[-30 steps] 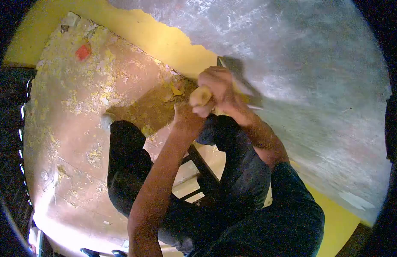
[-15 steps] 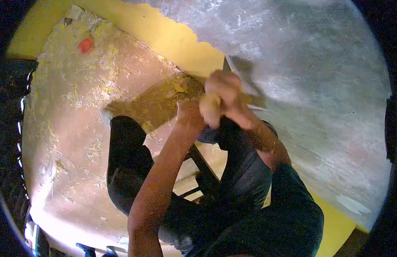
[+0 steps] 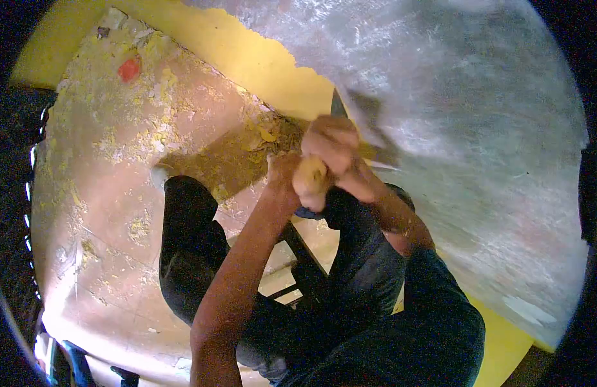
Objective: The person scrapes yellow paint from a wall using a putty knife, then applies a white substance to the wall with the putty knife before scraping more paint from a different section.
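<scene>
A scraper with a narrow, dark pointed blade (image 3: 338, 104) lies against the wall at the edge between yellow paint and bare grey surface. My right hand (image 3: 332, 143) is wrapped round it just below the blade. Close beneath, my left hand (image 3: 285, 173) is closed at the lower end. A pale, rounded yellowish shape (image 3: 311, 177), seemingly the handle's butt, shows between the hands. Motion blurs both hands, and their fingers hide most of the handle.
The grey scraped wall (image 3: 479, 142) rises on the right, bordered by yellow paint (image 3: 266, 61). Yellow flakes and a red scrap (image 3: 129, 69) lie on the floor (image 3: 118, 193). Dark stool-like bars (image 3: 305, 258) show between my bent legs.
Both hands have shifted slightly down and left along with the scraper. More of its blade shows above my right hand.
</scene>
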Available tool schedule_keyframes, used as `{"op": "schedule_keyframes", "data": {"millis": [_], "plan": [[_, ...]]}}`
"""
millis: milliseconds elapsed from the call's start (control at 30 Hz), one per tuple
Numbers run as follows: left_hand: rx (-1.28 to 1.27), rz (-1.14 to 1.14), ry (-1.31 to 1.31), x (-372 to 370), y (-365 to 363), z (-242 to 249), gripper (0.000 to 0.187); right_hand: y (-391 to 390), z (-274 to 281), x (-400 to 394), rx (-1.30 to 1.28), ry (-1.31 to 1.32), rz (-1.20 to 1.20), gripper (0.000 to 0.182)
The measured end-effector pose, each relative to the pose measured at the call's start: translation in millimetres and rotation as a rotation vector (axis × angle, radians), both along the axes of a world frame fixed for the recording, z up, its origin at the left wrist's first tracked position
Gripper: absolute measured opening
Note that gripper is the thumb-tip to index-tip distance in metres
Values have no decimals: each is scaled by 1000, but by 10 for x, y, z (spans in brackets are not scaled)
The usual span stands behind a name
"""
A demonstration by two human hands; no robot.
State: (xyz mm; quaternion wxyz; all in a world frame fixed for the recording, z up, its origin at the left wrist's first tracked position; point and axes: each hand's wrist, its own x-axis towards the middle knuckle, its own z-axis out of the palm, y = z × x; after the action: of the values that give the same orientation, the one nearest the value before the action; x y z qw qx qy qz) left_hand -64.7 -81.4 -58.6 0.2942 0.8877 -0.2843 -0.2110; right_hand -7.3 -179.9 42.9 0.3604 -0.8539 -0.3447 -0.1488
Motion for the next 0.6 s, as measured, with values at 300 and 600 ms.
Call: {"op": "schedule_keyframes", "data": {"millis": [300,600], "plan": [[71,-5,-177,26,88,179,45,-14,-158,94,-14,43,9,22],[-142,1,72,40,145,196,46,-144,-387,91,-186,183,-30,23]]}}
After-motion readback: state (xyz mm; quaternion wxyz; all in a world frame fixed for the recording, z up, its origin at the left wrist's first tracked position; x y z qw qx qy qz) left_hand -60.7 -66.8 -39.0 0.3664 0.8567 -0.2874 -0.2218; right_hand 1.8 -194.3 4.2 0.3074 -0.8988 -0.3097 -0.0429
